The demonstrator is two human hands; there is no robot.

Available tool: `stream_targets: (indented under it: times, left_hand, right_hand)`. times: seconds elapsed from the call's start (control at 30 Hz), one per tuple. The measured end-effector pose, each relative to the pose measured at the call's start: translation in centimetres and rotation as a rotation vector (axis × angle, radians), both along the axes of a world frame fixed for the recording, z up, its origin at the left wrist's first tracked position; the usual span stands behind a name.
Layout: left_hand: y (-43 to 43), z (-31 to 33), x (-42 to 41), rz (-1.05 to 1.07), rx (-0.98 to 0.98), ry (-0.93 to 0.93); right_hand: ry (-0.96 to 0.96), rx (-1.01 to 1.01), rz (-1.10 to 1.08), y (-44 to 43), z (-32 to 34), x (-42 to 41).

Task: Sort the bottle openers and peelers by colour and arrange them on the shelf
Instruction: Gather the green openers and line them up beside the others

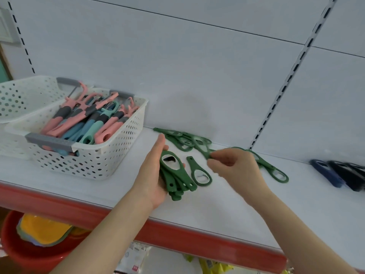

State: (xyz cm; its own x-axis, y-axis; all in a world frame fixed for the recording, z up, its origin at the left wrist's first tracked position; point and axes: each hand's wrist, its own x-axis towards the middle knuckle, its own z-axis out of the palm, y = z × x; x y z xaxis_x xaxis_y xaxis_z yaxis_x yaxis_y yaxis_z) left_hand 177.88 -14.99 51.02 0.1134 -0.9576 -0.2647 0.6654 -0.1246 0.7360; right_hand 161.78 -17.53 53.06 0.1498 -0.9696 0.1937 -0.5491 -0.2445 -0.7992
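Note:
My left hand [152, 175] holds a stack of several green bottle openers [175, 175] just above the white shelf [110, 186]. My right hand [235, 167] pinches the end of another green opener [207, 153] that leads back into a loose pile of green openers [185, 140] against the back wall. One green opener [199, 172] lies flat between my hands. More green openers [274, 171] lie behind and to the right of my right hand. Dark blue openers [341, 175] lie at the far right.
A white perforated basket [94, 161] at the left holds pink, blue and teal peelers [88, 119]. A second white basket [23, 95] stands behind it. The shelf has a red front edge [177, 232]. Below it are a red basin [29, 252] and packaged goods.

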Motion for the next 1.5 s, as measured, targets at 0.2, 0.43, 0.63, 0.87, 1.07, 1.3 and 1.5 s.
stream_targets:
  times: [0.2, 0.43, 0.63, 0.87, 1.07, 1.3, 1.5]
  left_hand:
    - [0.1, 0.2, -2.2, 0.032, -0.06, -0.03]
    - [0.0, 1.4, -6.2, 0.077, -0.216, 0.03]
    - [-0.9, 0.5, -8.4, -0.114, -0.307, -0.287]
    - [-1.0, -1.4, -8.4, -0.344, -0.435, -0.941]
    - [-0.6, -2.4, -9.1, -0.265, -0.449, -1.274]
    - [-0.7, -2.7, -10.7, -0.211, -0.41, -1.306]
    - [-1.0, -2.6, -10.5, -0.181, -0.359, -1.302]
  right_hand:
    - [0.091, -0.174, 0.134, 3.4, -0.8, 1.9]
    - [-0.682, 0.667, 0.243, 3.7, -0.4, -1.3]
    - [-0.557, 0.593, 0.26, 2.3, -0.1, -7.1]
    - [0.277, 0.028, 0.323, 0.7, -0.6, -11.1]
    - [0.311, 0.069, 0.301, 0.5, -2.6, -12.2]
    - [-0.058, 0.184, 0.196, 0.5, -3.5, -12.3]
    - [-0.052, 0.187, 0.211, 0.1, -3.6, -12.7]
